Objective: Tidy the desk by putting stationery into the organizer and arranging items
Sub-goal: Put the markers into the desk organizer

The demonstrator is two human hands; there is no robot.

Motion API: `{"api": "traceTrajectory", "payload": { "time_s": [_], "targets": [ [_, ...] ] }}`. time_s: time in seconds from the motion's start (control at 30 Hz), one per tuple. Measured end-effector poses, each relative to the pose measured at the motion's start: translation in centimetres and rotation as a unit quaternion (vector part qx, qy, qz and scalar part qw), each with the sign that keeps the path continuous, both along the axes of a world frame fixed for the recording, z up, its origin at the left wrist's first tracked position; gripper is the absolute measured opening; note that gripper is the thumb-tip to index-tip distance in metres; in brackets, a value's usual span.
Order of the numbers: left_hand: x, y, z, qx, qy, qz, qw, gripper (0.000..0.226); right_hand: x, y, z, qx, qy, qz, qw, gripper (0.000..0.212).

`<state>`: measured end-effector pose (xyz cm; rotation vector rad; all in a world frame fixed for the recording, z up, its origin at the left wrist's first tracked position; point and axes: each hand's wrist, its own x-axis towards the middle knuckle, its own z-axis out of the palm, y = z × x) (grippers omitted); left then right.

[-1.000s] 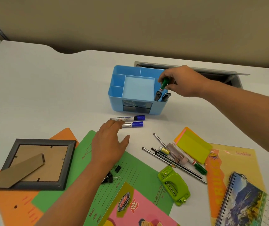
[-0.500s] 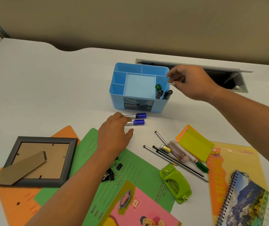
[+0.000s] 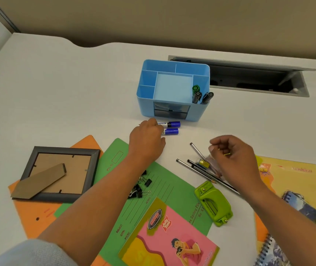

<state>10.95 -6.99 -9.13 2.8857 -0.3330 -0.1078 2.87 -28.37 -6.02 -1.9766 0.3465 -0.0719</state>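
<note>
Both hands low over the desk (image 3: 76, 83)
Left hand (image 3: 147, 138) lies on two blue markers (image 3: 171, 128) just before the organizer (image 3: 146, 107), grasp unclear; right hand (image 3: 233, 155) loosely curled, empty, above the pencils (image 3: 191, 168).
</note>
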Motion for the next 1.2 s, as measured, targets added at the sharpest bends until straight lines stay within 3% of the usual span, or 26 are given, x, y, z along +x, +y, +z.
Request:
{"api": "traceTrajectory", "payload": {
  "time_s": [0.3,0.6,0.8,0.97,1.2],
  "targets": [
    [1.3,-0.3,0.1,0.042,-0.037,-0.03,0.998,0.02,-0.7,0.8,-0.3,0.024,0.04,0.035,0.998,0.017],
    [2.0,0.0,1.3,0.108,-0.019,-0.074,0.991,0.018,0.9,1.6,0.4,0.007,0.041,0.065,0.997,0.015],
    [0.0,0.0,3.8,-0.045,-0.089,-0.056,0.993,0.018,1.5,2.0,1.6,0.039,0.06,0.047,0.996,0.011],
    [-2.6,-1.8,5.6,-0.153,-0.159,-0.067,0.973,0.017,2.2,2.3,4.1,0.077,0.067,0.085,0.991,0.033],
    [-3.2,-3.5,6.9,-0.222,-0.227,-0.083,0.945,0.025,2.9,1.3,7.4,-0.009,-0.013,0.102,0.995,0.011]
  ]
}}
